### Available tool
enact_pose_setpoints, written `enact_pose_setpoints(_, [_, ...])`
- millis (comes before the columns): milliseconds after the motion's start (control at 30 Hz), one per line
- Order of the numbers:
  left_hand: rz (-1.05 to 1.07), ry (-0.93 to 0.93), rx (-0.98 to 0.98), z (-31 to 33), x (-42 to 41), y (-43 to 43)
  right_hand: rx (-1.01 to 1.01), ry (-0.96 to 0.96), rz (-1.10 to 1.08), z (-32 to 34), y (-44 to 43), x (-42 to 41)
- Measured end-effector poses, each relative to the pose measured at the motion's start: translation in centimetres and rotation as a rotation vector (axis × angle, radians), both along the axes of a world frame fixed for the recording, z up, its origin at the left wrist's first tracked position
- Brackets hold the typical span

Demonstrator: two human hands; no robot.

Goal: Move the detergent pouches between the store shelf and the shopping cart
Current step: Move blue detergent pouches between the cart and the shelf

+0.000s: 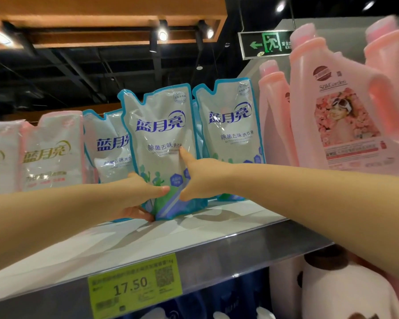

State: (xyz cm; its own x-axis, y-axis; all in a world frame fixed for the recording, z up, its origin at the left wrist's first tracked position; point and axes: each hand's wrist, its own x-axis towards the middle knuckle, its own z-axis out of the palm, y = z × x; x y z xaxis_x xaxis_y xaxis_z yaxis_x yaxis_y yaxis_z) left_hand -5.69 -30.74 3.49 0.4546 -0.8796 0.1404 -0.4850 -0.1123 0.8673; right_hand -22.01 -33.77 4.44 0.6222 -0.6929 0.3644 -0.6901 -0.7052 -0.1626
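- Dark ceiling [67,72] overhead with black beams, a wooden frame and small spotlights; green exit sign [266,43] hanging at upper right.
- White shelf [129,245] across the middle, tilted in the view, grey front rail with a green price tag [135,287] reading 17.50.
- Pink bottles [332,107] standing at the right end of the shelf, upright, caps up.
- Pink pouches [48,150] at the left end, upright in a row.
- Blue pouches [230,139] behind and beside the front pouch, upright, one just left, one just right.
- Front pouch [161,143] standing on its base near the middle of the shelf, long axis vertical, notched top up, printed face toward the camera, leaning slightly left.
- Left hand [138,194] wrapped around the lower left edge of the front pouch, thumb across its face, fingers curled under the base.
- Right hand [203,178] at the lower right edge of the same pouch, forefinger stretched up flat on its face, thumb pressing low down, other fingers hidden behind.
- White and pink bottles on the lower shelf, partly seen, blurred.
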Motion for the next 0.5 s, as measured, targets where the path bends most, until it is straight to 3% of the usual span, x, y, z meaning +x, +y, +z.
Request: enact_pose_setpoints(500, [-0.060,-0.032,0.009,-0.1,-1.0,-1.1,0.035,-0.014,-0.045,0.1,0.2,-1.1])
